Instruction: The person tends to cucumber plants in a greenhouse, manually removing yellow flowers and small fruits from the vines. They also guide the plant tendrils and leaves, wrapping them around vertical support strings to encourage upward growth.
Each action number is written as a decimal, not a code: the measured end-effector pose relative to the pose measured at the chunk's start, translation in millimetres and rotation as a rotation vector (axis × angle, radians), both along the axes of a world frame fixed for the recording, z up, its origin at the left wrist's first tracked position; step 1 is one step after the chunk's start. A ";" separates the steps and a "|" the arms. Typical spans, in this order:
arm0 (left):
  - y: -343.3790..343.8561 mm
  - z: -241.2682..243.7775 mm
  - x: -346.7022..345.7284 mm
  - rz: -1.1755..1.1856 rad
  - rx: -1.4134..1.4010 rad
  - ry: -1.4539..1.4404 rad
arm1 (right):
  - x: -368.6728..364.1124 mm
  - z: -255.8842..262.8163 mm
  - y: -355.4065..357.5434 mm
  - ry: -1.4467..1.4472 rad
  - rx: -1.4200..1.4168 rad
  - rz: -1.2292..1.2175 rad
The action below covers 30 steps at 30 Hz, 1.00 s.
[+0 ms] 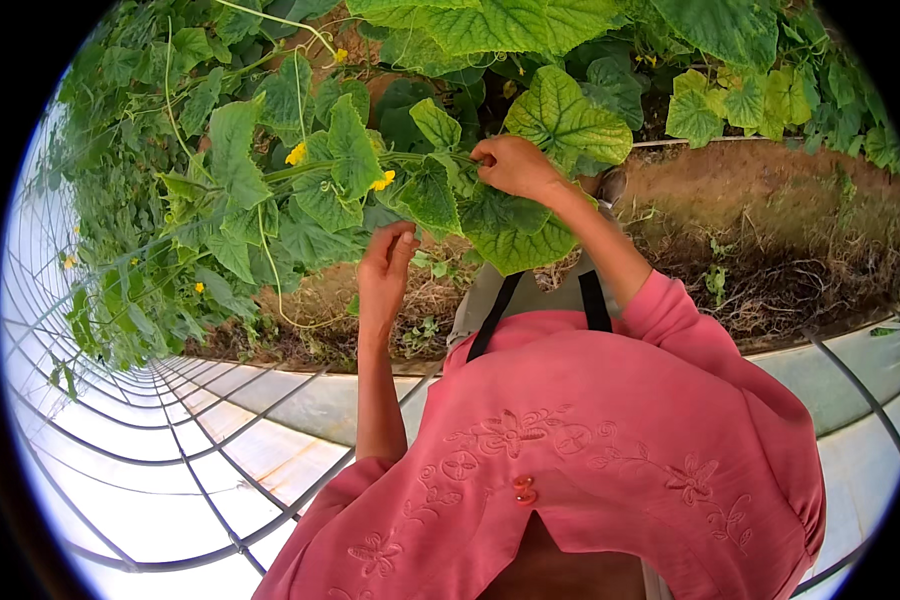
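A cucumber vine (292, 171) with broad green leaves and yellow flowers runs sideways in front of me. My right hand (517, 166) pinches its stem between thumb and fingers, beside a large yellowing leaf (566, 120). Lower and to the left, my left hand (387, 262) is raised just under the leaves, thumb near the curled fingers. Whether those fingertips hold anything is unclear. Close above them is a yellow flower (382, 180). A big green leaf (525, 244) hangs below my right wrist.
Dense foliage (120, 195) fills the left and the far side. Bare soil (720, 180) and dry plant litter (765, 255) lie to the right. Behind me curve the greenhouse's plastic sheeting (127, 480) and its metal tubes (187, 562). Thin tendrils (274, 262) dangle near my left hand.
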<state>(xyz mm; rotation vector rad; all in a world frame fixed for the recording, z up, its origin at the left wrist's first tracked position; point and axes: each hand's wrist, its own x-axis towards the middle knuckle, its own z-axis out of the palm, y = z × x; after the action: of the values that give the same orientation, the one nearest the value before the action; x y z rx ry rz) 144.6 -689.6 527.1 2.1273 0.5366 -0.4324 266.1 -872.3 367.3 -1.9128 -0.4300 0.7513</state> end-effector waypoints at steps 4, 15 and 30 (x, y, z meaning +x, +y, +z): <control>-42.2 -14.8 29.7 0.202 -0.113 -0.182 | -14.6 12.6 1.2 0.075 -0.036 0.017; -29.0 -25.5 42.4 0.430 -0.507 -0.301 | -33.8 24.3 5.6 -0.210 0.091 -0.291; -34.2 -24.4 36.7 0.499 -0.366 -0.223 | -20.4 93.4 -18.9 -0.113 0.659 -0.051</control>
<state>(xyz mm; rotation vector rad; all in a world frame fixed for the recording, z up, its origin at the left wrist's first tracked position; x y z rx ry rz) 181.2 -723.8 502.7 1.5935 0.7656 -0.0060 245.6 -891.2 460.7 -1.3393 -0.6095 0.3962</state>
